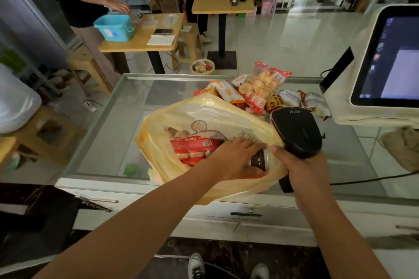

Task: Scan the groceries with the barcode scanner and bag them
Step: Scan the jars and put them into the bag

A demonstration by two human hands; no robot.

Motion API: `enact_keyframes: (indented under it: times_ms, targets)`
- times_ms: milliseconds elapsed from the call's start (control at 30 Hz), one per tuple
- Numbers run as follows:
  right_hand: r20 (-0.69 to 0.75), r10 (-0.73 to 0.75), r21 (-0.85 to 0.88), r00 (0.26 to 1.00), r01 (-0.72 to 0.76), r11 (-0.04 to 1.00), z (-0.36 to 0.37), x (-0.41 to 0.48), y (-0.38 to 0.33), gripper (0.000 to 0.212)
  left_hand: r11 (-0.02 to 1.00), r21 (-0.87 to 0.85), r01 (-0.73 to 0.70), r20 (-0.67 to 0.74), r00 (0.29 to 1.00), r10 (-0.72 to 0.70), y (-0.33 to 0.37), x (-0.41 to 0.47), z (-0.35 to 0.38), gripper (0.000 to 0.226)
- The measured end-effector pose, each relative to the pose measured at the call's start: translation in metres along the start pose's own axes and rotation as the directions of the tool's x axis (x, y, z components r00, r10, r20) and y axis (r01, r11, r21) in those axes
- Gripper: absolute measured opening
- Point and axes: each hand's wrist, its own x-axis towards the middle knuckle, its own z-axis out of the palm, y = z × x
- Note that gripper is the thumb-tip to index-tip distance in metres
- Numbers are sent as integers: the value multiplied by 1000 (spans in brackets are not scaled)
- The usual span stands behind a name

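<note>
The left hand (pixel 235 156) is deep inside the yellow plastic bag (pixel 158 149) on the glass tabletop (pixel 108 133), fingers spread over a dark packet (pixel 258 161), though whether it has a grip on it cannot be told. A red sausage pack (pixel 195 147) already lies in the bag beside it. The right hand (pixel 301 170) has a tight grip on the handle of the black barcode scanner (pixel 297 133), which hangs just over the bag's edge. Behind the bag waits a pile of snacks: a cracker bag (pixel 260 86), an orange-and-white packet (pixel 229 93) and silver packets (pixel 315 102) near the touch screen (pixel 390 59). So some groceries look bagged, and many more are left to scan
</note>
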Motion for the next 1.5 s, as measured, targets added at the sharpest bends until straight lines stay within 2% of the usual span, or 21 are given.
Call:
enact_keyframes:
  times_ms: [200, 300, 433, 567, 633, 667, 700, 733, 767, 800, 833, 867, 900, 967, 1000, 1100, 1233, 1367, 1433, 1467, 1500]
  targets:
    - [9, 27, -33, 1000, -26, 999, -13, 3, -5, 43, 973, 215, -80, 8, 997, 80, -13, -4, 11, 74]
    - [10, 40, -62, 999, -39, 997, -23, 4, -6, 40, 983, 184, 1, 118, 993, -23, -19, -10, 6, 67]
    - [-13, 27, -52, 1000, -28, 998, -26, 3, -6, 42, 959, 246, 142, 96, 981, -170, -13, -2, 11, 70]
    - [9, -1, -71, 1000, 2, 997, -21, 3, -14, 34, 989, 122, 85, 192, 975, -107, -17, 0, -10, 61]
    - [21, -11, -88, 1000, 12, 996, -19, 7, -19, 32, 993, -84, 79, 14, 997, -78, -26, -25, -30, 48]
    - [24, -16, -104, 1000, 19, 994, -19, 10, -21, 31, 977, -188, 98, -187, 973, -134, -28, -44, -41, 42]
    - [24, -20, -122, 1000, 23, 992, -19, 14, -22, 30, 953, -275, 125, -424, 874, -237, -32, -67, -48, 36]
    - [18, -21, -136, 1000, 23, 990, -18, 17, -24, 29, 923, -338, 184, -612, 702, -364, -34, -89, -54, 29]
    - [11, -16, -144, 1000, 17, 989, -17, 21, -25, 30, 852, -423, 309, -700, 486, -523, -36, -108, -59, 34]
    - [0, -8, -141, 1000, 8, 990, -16, 24, -26, 31, 698, -550, 459, -657, 279, -700, -41, -123, -61, 58]
    - [-11, 0, -140, 1000, -2, 990, -15, 27, -27, 31, 471, -684, 557, -477, 146, -866, -48, -132, -63, 85]
    - [-19, 9, -149, 1000, -11, 989, -13, 29, -28, 31, 232, -786, 573, -217, 95, -971, -56, -138, -60, 100]
    - [-24, 15, -163, 1000, -19, 986, -11, 31, -28, 31, 39, -840, 542, 27, 113, -993, -63, -140, -58, 95]
    - [-23, 28, -178, 999, -31, 984, -7, 34, -29, 31, -115, -881, 458, 257, 261, -930, -71, -140, -61, 29]
    - [-24, 38, -182, 999, -42, 982, -5, 35, -30, 31, -86, -891, 446, 233, 285, -930, -74, -140, -65, 13]
    - [-22, 65, -194, 998, -68, 979, 0, 35, -33, 30, -37, -959, 280, 115, 267, -957, -93, -139, -89, 28]
    - [0, 63, -217, 998, -61, 974, 8, 35, -32, 27, 2, -1000, 24, 7, 347, -938, -107, -137, -140, 17]
    - [-23, 62, -193, 998, -65, 979, 11, 33, -33, 26, 96, -959, 266, 25, 415, -909, -110, -140, -154, 34]
    - [-48, 62, -165, 997, -69, 984, 7, 32, -36, 23, 284, -846, 451, -115, 366, -923, -103, -147, -149, 54]
    - [-64, 56, -147, 996, -65, 987, 5, 32, -37, 20, 483, -734, 478, -360, 330, -873, -97, -153, -146, 55]
    - [-84, 49, -131, 995, -60, 990, 1, 32, -38, 18, 732, -530, 427, -658, 336, -673, -89, -157, -144, 49]
